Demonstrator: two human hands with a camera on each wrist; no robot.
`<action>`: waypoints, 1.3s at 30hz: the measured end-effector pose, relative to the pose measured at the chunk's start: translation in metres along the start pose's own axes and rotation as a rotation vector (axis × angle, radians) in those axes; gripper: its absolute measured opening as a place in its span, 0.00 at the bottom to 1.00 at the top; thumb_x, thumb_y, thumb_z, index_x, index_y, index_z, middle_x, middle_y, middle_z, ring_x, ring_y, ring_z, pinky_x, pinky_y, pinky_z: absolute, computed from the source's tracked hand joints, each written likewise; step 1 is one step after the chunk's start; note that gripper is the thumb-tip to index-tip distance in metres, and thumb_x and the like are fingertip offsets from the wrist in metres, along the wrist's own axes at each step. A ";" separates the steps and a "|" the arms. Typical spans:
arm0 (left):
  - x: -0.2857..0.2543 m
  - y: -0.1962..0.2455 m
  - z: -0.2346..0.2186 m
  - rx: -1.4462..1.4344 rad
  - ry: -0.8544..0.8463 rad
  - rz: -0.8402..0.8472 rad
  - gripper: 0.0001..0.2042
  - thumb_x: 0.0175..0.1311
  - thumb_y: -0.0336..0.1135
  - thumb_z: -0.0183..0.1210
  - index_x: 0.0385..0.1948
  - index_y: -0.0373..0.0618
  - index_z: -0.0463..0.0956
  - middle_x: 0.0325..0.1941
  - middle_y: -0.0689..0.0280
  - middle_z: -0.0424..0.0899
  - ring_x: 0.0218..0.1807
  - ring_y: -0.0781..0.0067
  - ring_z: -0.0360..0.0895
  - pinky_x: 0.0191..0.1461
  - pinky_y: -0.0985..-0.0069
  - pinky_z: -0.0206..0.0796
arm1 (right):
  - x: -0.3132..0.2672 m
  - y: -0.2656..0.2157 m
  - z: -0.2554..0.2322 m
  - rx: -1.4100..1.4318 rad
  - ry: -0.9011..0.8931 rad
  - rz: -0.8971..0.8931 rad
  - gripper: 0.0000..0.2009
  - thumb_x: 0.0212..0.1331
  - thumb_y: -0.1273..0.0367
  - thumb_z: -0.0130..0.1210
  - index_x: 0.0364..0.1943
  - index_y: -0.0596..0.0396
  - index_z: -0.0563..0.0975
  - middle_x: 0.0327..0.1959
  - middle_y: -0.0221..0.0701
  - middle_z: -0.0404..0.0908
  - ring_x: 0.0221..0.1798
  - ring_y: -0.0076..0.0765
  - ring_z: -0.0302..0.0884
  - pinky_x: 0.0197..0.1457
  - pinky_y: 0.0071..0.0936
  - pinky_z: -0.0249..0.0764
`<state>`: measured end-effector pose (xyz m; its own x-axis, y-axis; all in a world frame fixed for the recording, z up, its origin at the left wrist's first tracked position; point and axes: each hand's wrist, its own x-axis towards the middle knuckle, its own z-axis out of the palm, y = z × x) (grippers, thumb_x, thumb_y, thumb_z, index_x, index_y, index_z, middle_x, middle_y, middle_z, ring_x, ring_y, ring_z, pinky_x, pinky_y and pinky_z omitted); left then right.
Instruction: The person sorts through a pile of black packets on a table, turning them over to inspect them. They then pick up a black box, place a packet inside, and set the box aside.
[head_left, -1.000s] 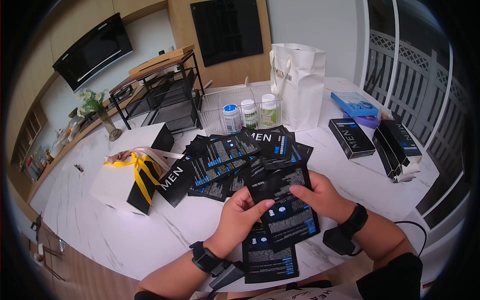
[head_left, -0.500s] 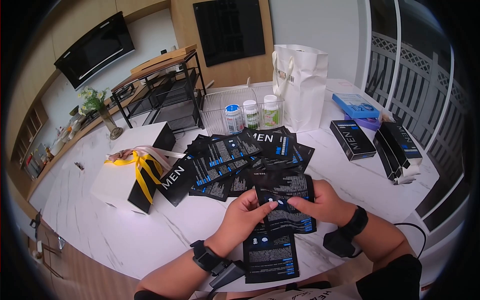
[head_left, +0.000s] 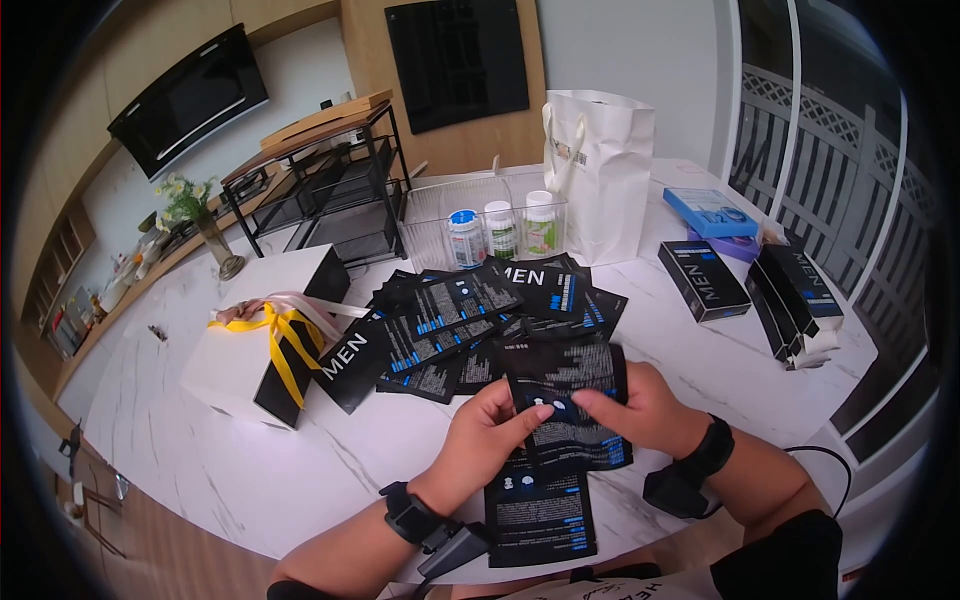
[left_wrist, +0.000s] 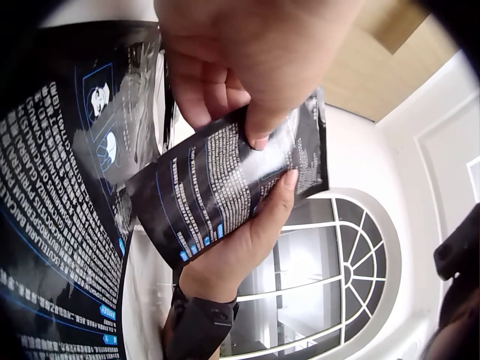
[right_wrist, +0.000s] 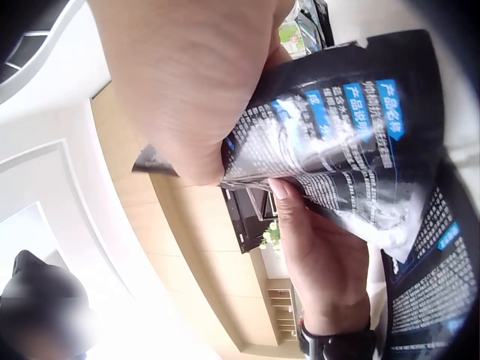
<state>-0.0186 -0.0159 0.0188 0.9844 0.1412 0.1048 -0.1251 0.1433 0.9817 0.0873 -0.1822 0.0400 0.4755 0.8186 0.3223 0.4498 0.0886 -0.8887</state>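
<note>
Both hands hold a black foil face mask packet (head_left: 580, 445) above the near side of the table. My left hand (head_left: 480, 430) pinches its left edge, thumb on the printed face. On the opposite edge, my right hand (head_left: 655, 410) grips it with the thumb on top. The foil is bent and creased between the thumbs, as the right wrist view shows. Under it, a second face mask packet (head_left: 540, 525) lies on the table at the front edge, its upper part covered. Just beyond the hands spreads a pile of similar packets (head_left: 450, 310).
A white box (head_left: 235, 350) with yellow and pink ribbons stands left of the pile. Behind are several bottles (head_left: 500, 230) by a clear bin, a black rack (head_left: 340, 220) and a white paper bag (head_left: 605, 180). Black MEN boxes (head_left: 703, 280) lie at right beside a blue box (head_left: 710, 208).
The held packet hung lower and flatter a second ago; its bottom edge has come up and the foil has buckled. Both hands keep their hold, nearly still over the last half second.
</note>
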 end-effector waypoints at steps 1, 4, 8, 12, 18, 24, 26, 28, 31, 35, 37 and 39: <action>0.000 0.001 0.002 -0.097 -0.003 0.031 0.09 0.58 0.30 0.56 0.39 0.41 0.72 0.31 0.74 0.78 0.28 0.93 0.69 0.28 0.92 0.59 | 0.001 -0.001 0.001 0.031 0.071 0.042 0.11 0.57 0.69 0.52 0.41 0.61 0.72 0.30 0.29 0.77 0.34 0.16 0.71 0.39 0.17 0.68; -0.003 0.005 0.004 -0.039 0.017 0.020 0.09 0.58 0.31 0.56 0.39 0.42 0.72 0.29 0.74 0.78 0.28 0.93 0.69 0.27 0.92 0.59 | 0.006 0.008 0.002 0.109 0.145 0.008 0.11 0.58 0.69 0.51 0.41 0.60 0.73 0.32 0.28 0.78 0.34 0.16 0.72 0.38 0.17 0.69; 0.000 -0.004 -0.002 0.053 0.132 0.007 0.09 0.58 0.31 0.57 0.39 0.42 0.72 0.29 0.75 0.78 0.28 0.92 0.69 0.28 0.92 0.59 | 0.005 0.003 0.004 0.265 0.091 -0.030 0.10 0.58 0.69 0.51 0.41 0.60 0.73 0.32 0.27 0.78 0.34 0.15 0.72 0.38 0.17 0.69; 0.001 0.003 -0.001 -0.049 0.164 0.043 0.09 0.58 0.31 0.57 0.38 0.43 0.71 0.29 0.75 0.77 0.27 0.92 0.69 0.27 0.92 0.59 | 0.004 0.006 0.003 0.101 0.053 0.107 0.10 0.58 0.69 0.52 0.41 0.60 0.73 0.29 0.24 0.77 0.31 0.13 0.69 0.35 0.16 0.68; 0.003 -0.007 -0.006 0.013 0.056 0.007 0.11 0.59 0.31 0.55 0.42 0.43 0.70 0.35 0.72 0.79 0.33 0.88 0.73 0.32 0.90 0.64 | 0.005 0.011 0.002 0.122 0.078 0.076 0.11 0.57 0.69 0.52 0.42 0.59 0.73 0.30 0.24 0.77 0.31 0.14 0.69 0.34 0.16 0.67; 0.002 -0.005 -0.006 0.071 0.023 -0.022 0.10 0.59 0.31 0.55 0.41 0.43 0.71 0.32 0.73 0.78 0.31 0.89 0.72 0.31 0.90 0.63 | 0.002 0.006 0.000 0.005 0.008 -0.014 0.10 0.58 0.69 0.52 0.42 0.59 0.72 0.30 0.25 0.77 0.31 0.14 0.69 0.34 0.15 0.67; 0.001 -0.007 -0.007 0.098 0.069 0.003 0.09 0.58 0.30 0.56 0.40 0.43 0.72 0.31 0.73 0.78 0.31 0.90 0.72 0.31 0.90 0.63 | 0.006 0.006 -0.002 0.056 0.068 0.014 0.10 0.58 0.69 0.51 0.42 0.59 0.72 0.30 0.25 0.77 0.31 0.13 0.70 0.35 0.15 0.68; -0.001 -0.007 -0.004 0.109 0.070 0.009 0.09 0.58 0.30 0.57 0.40 0.43 0.72 0.31 0.73 0.78 0.30 0.89 0.72 0.31 0.90 0.63 | 0.006 0.011 -0.001 0.067 0.072 0.032 0.10 0.58 0.69 0.51 0.42 0.59 0.72 0.30 0.25 0.77 0.31 0.14 0.70 0.35 0.15 0.68; 0.001 -0.009 -0.008 0.135 0.092 0.005 0.09 0.57 0.30 0.57 0.39 0.43 0.72 0.30 0.73 0.78 0.30 0.89 0.72 0.31 0.90 0.63 | 0.003 0.006 0.002 0.089 0.051 0.020 0.10 0.58 0.69 0.51 0.42 0.59 0.72 0.30 0.25 0.77 0.32 0.14 0.70 0.35 0.15 0.68; 0.002 -0.009 -0.009 0.121 0.077 -0.002 0.09 0.57 0.30 0.57 0.39 0.43 0.73 0.29 0.74 0.78 0.30 0.89 0.72 0.31 0.90 0.63 | 0.001 0.006 0.005 0.031 0.009 -0.086 0.11 0.58 0.69 0.52 0.42 0.59 0.72 0.30 0.25 0.77 0.31 0.14 0.70 0.35 0.15 0.67; 0.002 -0.006 -0.007 0.114 0.086 0.010 0.09 0.57 0.30 0.57 0.38 0.43 0.73 0.29 0.74 0.78 0.29 0.90 0.71 0.31 0.90 0.62 | 0.002 0.006 0.001 0.053 0.014 0.036 0.11 0.57 0.69 0.52 0.41 0.59 0.72 0.29 0.25 0.76 0.31 0.14 0.69 0.34 0.15 0.67; 0.000 -0.003 -0.004 0.108 0.095 0.020 0.08 0.57 0.30 0.57 0.38 0.43 0.73 0.29 0.74 0.78 0.29 0.90 0.71 0.30 0.90 0.62 | 0.006 0.013 0.000 0.053 0.095 0.009 0.10 0.57 0.69 0.52 0.41 0.59 0.72 0.28 0.24 0.76 0.29 0.14 0.68 0.33 0.16 0.66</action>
<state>-0.0183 -0.0121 0.0152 0.9651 0.2359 0.1140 -0.1255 0.0343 0.9915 0.0958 -0.1758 0.0300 0.5499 0.7621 0.3417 0.4061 0.1135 -0.9067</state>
